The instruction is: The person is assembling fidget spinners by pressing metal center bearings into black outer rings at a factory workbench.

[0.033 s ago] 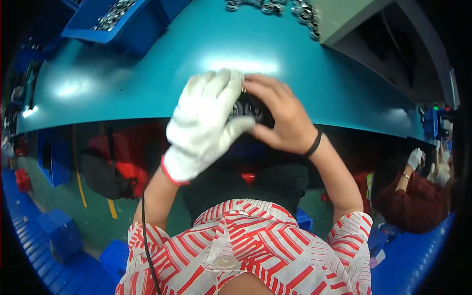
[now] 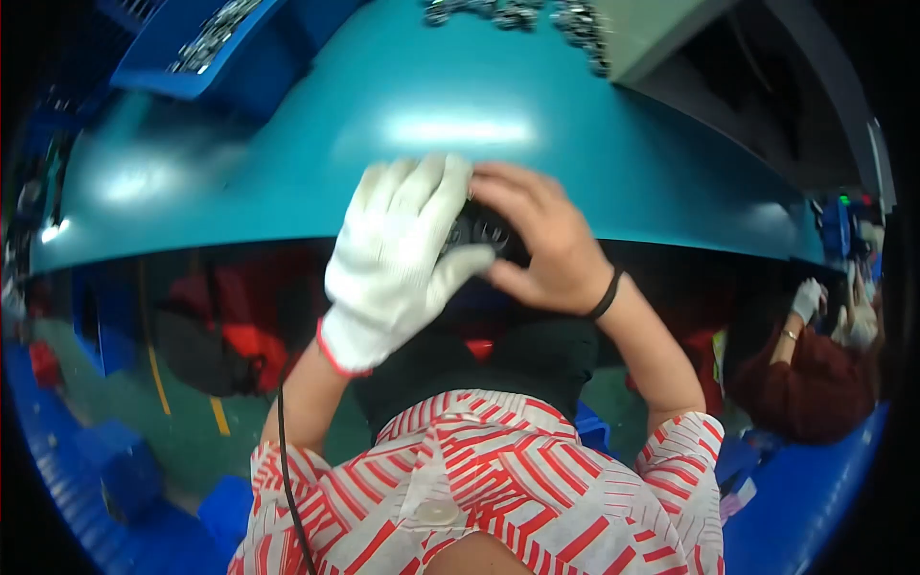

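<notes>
A black object with rounded raised parts and pale markings [image 2: 491, 233] is between my two hands, near the table's front edge. My left hand [image 2: 393, 244], in a white knit glove with a red cuff, covers its left side, with the thumb across the near side. My bare right hand [image 2: 548, 230], with a black band at the wrist, curls round its right side. Both hands are closed round it, and the fingertips almost meet at the far side. Much of the object is hidden by fingers, so its exact kind cannot be made out.
A blue bin [image 2: 182, 81] of small shiny metal parts stands at the far left of the teal table [image 2: 460, 91]. More metal parts [image 2: 578, 24] lie at the far edge beside a pale post [image 2: 656, 38]. To the right sits another person in dark red [image 2: 810, 388].
The view has shifted slightly, so the table edge and my hands sit a little lower in the picture. My hands keep the same hold on the black object.
</notes>
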Tool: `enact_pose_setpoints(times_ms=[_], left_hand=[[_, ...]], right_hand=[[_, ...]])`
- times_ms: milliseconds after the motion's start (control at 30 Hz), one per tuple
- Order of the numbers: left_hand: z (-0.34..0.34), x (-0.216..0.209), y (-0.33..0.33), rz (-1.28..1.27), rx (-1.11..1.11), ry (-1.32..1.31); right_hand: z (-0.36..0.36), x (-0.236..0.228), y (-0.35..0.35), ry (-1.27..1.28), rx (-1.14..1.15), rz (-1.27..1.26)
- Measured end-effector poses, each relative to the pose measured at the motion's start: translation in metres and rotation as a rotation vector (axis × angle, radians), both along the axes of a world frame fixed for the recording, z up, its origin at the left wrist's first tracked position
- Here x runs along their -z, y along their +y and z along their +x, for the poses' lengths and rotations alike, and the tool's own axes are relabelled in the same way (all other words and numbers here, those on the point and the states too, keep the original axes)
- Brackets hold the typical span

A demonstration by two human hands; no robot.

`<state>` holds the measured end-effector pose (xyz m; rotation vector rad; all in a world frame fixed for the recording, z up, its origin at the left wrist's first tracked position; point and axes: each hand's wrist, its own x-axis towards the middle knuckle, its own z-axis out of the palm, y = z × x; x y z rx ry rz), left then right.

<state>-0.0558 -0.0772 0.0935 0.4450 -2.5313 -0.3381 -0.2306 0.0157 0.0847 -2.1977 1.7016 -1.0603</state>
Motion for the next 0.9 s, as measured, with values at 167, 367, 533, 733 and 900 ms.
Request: enact_pose_setpoints(times_ms=[167, 367, 533, 733, 900], left_hand=[[-0.02, 0.016, 0.052, -0.067, 0.06, -0.014], [0.0, 0.11, 0.058, -0.34, 0.108, -0.014], [-0.004, 0.154, 0.04, -0.227, 0.114, -0.307], [-0.008, 0.119, 0.053, 0.078, 0.19, -0.272], [-0.007, 0.087, 0.064, 0.081, 0.217, -0.182]], right_hand=[[0.0, 0.055, 0.057, 0.11, 0.112, -0.369], [0.009, 0.155, 0.086, 0.188, 0.105, -0.229], [0.014, 0.155, 0.103, 0.004, 0.203, 0.13], [-0.066, -0.035, 0.151, 0.406, 0.301, -0.299], [-0.296, -0.125, 0.225, 0.288, 0.892, -0.292]])
